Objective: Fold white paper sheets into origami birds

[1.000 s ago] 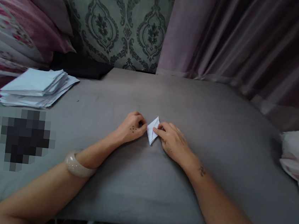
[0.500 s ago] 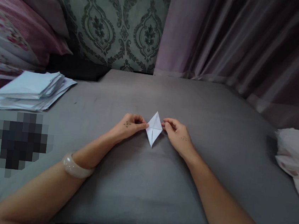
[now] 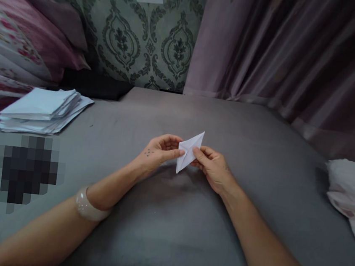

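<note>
A small white folded paper (image 3: 190,148), diamond-shaped with creases on its face, is held above the grey-covered table (image 3: 160,233). My left hand (image 3: 159,151) pinches its left corner, thumb in front and fingers behind. On the other side my right hand (image 3: 214,164) grips the right edge, its thumb pressed on the front. The paper leans, its upper point toward the right and its lower point toward the left. The fingertips behind it are partly hidden.
At the left lies a stack of white paper (image 3: 43,108), with a black folded item (image 3: 96,88) behind it. White crumpled cloth or plastic (image 3: 346,180) rests at the right edge. Curtains (image 3: 269,45) and a patterned wall (image 3: 149,41) border the table's far side.
The paper has come up off the table and tilted clockwise. My right hand, whose fingers were beside the paper's right corner, now grips it. The view has shifted slightly.
</note>
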A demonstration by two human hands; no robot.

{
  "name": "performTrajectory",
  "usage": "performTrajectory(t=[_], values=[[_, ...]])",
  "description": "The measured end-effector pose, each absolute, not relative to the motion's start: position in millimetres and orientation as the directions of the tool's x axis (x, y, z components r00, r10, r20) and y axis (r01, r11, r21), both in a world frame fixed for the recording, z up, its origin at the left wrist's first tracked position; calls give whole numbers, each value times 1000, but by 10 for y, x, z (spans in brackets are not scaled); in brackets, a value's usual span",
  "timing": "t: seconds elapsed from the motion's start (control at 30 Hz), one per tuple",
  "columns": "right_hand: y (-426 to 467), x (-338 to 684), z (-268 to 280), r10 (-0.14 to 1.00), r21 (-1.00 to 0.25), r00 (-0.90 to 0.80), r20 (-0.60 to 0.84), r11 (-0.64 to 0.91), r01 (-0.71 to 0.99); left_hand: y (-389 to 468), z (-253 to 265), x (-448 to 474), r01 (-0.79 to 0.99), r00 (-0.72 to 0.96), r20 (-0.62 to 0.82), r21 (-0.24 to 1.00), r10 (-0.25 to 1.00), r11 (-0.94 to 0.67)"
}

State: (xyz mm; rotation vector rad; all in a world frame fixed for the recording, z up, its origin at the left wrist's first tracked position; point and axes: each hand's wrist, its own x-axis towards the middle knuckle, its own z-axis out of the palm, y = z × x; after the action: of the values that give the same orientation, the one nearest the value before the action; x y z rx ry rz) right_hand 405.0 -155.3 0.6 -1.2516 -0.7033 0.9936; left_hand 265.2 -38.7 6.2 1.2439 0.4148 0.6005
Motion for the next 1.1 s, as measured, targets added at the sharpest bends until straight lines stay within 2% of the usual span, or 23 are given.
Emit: performTrajectory(t=[0.2, 0.47, 0.7, 0.87, 1.1], values=[[-1561, 4017, 20, 912, -970, 405, -69, 33, -241, -463, 108, 2648, -239, 751, 54, 951, 658, 195], [-1548, 4027, -31, 895, -982, 441, -60, 25, -185, -482, 117, 2639, -247, 735, 77, 956, 674, 160], [-1539, 3980, 16, 879, -949, 470, -82, 75, -307, -502, 112, 2639, -124, 771, 6, 982, 636, 140], [-1535, 3956, 38, 876, -904, 457, -152, 63, -422, -500, 72, 2670, -198, 763, 10, 956, 646, 218], [-1523, 3918, -18, 883, -863, 420, -209, 35, -504, -494, -3, 2676, -214, 809, 61, 957, 585, 196]])
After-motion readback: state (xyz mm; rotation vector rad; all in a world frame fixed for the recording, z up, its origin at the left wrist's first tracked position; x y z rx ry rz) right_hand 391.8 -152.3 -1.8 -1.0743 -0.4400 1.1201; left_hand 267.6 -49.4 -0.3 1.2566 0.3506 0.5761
